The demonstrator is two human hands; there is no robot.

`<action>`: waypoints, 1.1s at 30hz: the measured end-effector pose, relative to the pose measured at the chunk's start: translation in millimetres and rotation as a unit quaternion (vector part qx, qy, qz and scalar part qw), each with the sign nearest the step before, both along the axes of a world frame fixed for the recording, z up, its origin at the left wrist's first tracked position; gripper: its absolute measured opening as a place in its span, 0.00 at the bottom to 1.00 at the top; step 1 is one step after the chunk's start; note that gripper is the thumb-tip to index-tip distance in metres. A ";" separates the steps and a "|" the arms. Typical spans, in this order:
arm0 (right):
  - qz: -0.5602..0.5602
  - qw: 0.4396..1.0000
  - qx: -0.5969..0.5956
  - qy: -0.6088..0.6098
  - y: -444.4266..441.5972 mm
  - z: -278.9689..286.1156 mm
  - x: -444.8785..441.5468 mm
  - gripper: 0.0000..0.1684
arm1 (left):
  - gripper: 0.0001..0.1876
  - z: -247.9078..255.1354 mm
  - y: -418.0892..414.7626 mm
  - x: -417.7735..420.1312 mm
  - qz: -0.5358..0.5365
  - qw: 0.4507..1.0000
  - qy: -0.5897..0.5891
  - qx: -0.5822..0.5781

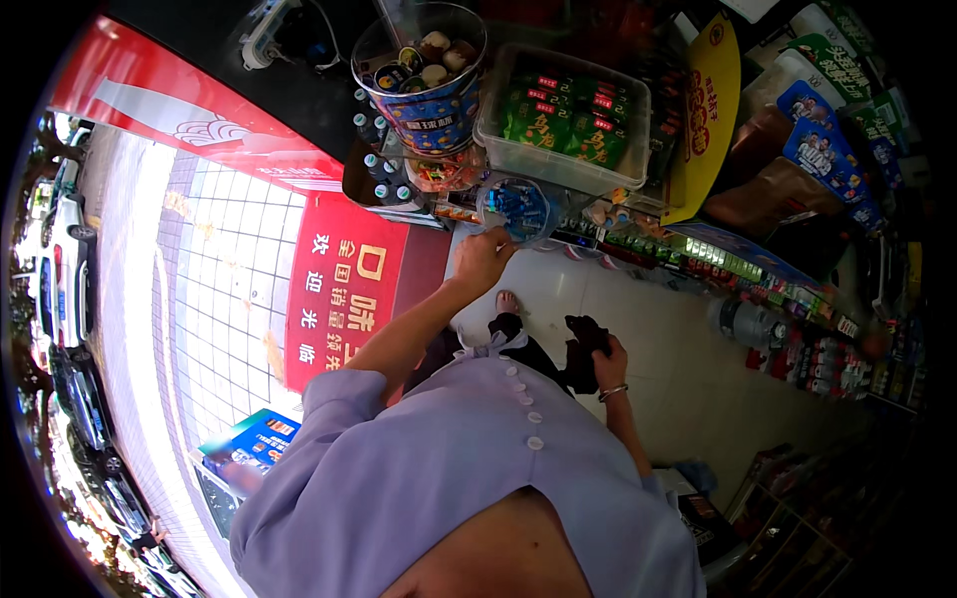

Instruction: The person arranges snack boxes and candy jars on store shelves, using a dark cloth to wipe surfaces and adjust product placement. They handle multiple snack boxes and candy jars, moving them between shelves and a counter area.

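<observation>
My left hand (482,258) has its fingertips at the rim of a clear round plastic tub (549,217) that holds small blue-wrapped items (516,208); whether the fingers grip the tub or something at its edge cannot be told. Low on the other side, my right hand (611,365) holds a crumpled black cloth (585,351), and a bracelet circles that wrist. Just behind the tub stand a clear plastic box (561,166) of green packets and a blue patterned bucket (430,119) of small round packs. A jar of colourful sweets (441,173) sits below the bucket.
Shelves of bottles and packets (695,265) run along the right. A large water bottle (748,321) juts from them. A red mat (340,291) with writing lies at the doorway on the left. A wire rack (785,516) stands at the lower right, a blue-topped case (254,448) at the lower left.
</observation>
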State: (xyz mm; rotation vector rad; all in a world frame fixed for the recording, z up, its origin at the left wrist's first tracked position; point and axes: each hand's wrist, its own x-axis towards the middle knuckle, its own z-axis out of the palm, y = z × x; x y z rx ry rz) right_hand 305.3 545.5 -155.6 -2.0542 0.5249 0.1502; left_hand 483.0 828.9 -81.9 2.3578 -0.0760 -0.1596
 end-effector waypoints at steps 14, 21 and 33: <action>0.024 0.999 -0.017 0.013 -12.6 -4.1 -0.8 0.27 | 0.15 23.4 -18.9 22.3 -0.034 0.997 0.053 0.043; 0.052 0.997 -0.062 0.017 -9.9 3.2 -7.1 0.27 | 0.13 13.6 -32.8 48.7 0.004 0.999 -0.012 0.031; 0.065 0.995 -0.081 0.015 -4.8 24.3 -7.1 0.27 | 0.18 -2.1 -55.7 37.8 -0.053 0.998 0.016 0.025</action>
